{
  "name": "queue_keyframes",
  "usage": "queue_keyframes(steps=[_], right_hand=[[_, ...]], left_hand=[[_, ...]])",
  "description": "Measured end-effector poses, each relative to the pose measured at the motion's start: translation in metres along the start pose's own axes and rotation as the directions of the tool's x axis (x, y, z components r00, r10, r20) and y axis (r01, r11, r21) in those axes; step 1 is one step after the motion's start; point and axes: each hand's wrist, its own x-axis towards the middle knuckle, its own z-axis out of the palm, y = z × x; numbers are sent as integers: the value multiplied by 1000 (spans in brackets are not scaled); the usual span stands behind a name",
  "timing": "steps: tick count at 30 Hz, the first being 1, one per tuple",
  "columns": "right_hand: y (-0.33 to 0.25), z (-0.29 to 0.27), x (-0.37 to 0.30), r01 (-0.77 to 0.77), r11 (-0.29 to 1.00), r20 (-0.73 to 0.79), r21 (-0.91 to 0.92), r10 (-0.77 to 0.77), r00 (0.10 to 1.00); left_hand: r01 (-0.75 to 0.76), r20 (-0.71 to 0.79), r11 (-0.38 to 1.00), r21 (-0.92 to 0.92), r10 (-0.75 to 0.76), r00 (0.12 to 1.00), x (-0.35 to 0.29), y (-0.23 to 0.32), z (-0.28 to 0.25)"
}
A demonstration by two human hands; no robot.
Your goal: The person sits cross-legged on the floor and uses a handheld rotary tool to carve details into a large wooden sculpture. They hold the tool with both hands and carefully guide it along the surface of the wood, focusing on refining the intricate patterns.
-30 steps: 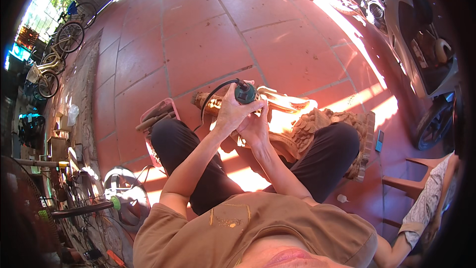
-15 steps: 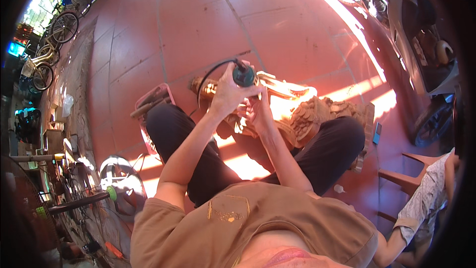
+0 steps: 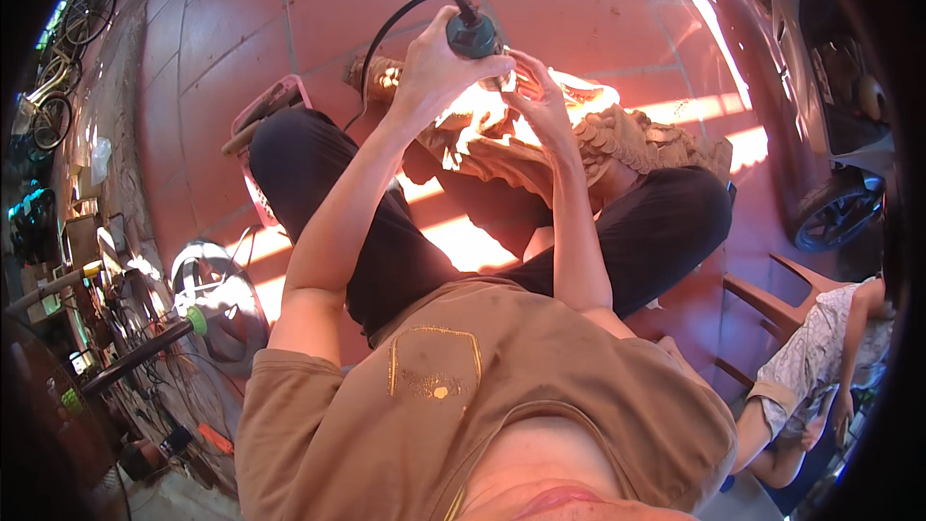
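Note:
My left hand (image 3: 436, 72) grips a dark corded power tool (image 3: 471, 36) from above, its black cable (image 3: 391, 27) looping off to the left. My right hand (image 3: 538, 101) rests beside the tool, fingers pressed on a carved wooden piece (image 3: 627, 135) that lies across my lap in bright sunlight. The tool's tip is hidden between the two hands, against the wood. My legs in black trousers (image 3: 318, 174) frame the carving.
Red tiled floor (image 3: 241, 10) stretches ahead. A fan (image 3: 217, 289) and cluttered tools stand at the left, bicycles (image 3: 68, 29) at the far left. A car wheel (image 3: 834, 217) is at the right. Another person (image 3: 820, 367) sits by a red chair (image 3: 772, 299) at lower right.
The view has tilted so hands and carving sit higher in the picture. My left hand still holds the tool on the carving; the cable now arcs higher to the left.

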Motion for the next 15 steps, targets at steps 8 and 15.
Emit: queue_keyframes(steps=[8, 15], right_hand=[[-8, 12, 8, 160, 956, 98, -248, -139, 985], [-45, 5, 43, 68, 876, 337, -478, 111, 935]], left_hand=[[-93, -24, 990, 108, 96, 995, -4, 2, 4], [-5, -11, 1000, -22, 4, 1000, 8, -16, -1]])
